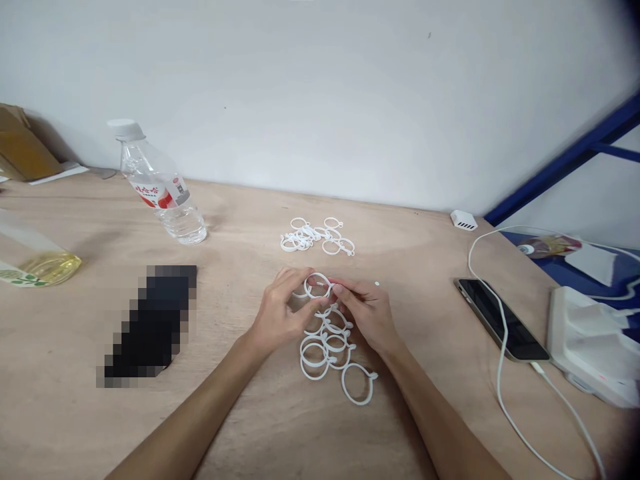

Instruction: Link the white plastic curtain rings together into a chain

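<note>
Holds one white ring just above the centre of the frame, pinched from both sides. Grips its left edge with the closed fingers of the left hand, and its right edge with those of the right hand. Shows a chain of linked rings lying just below on the table, between the wrists. Shows a loose pile of rings farther up, apart from both hands; a bottle upper left; a phone at right.
</note>
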`<state>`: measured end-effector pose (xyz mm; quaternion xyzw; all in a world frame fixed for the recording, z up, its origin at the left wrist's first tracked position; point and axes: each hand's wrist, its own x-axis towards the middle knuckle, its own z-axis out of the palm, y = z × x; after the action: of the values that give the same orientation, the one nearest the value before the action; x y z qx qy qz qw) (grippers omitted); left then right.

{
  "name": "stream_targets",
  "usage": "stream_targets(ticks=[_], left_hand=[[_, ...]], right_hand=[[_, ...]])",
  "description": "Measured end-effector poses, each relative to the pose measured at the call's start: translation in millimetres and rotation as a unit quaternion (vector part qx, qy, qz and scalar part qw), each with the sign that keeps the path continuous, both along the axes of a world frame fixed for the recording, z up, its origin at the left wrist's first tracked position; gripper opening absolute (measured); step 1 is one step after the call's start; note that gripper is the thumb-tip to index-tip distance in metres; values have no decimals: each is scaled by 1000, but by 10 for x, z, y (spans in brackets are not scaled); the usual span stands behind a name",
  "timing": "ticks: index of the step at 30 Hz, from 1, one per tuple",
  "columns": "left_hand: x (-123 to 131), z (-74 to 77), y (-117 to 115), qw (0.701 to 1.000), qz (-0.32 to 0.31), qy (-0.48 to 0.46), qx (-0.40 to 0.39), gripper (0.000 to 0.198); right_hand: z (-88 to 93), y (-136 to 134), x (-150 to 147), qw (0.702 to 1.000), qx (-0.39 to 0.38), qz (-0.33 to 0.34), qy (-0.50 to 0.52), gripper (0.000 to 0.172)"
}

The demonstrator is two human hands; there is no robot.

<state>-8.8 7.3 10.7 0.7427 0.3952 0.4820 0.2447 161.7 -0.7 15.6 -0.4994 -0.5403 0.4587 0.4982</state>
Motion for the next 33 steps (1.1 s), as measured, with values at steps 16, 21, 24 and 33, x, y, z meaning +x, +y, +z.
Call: stream_targets(ticks=[16, 21, 24, 33], left_hand=[[28, 58, 53, 984, -42, 108, -134, 30], [13, 65, 26, 982, -51, 72, -165, 41], [14, 65, 24, 982, -49, 57, -171, 41], [25, -12, 54, 984, 22, -29, -172, 57]], right_hand=[[-100, 492, 215, 931, 105, -134, -324, 25], [-243, 772, 294, 891, 59, -206, -401, 34], [-267, 779, 354, 911, 44, -213, -350, 30], [-61, 223, 261, 989, 29, -82, -122, 29]])
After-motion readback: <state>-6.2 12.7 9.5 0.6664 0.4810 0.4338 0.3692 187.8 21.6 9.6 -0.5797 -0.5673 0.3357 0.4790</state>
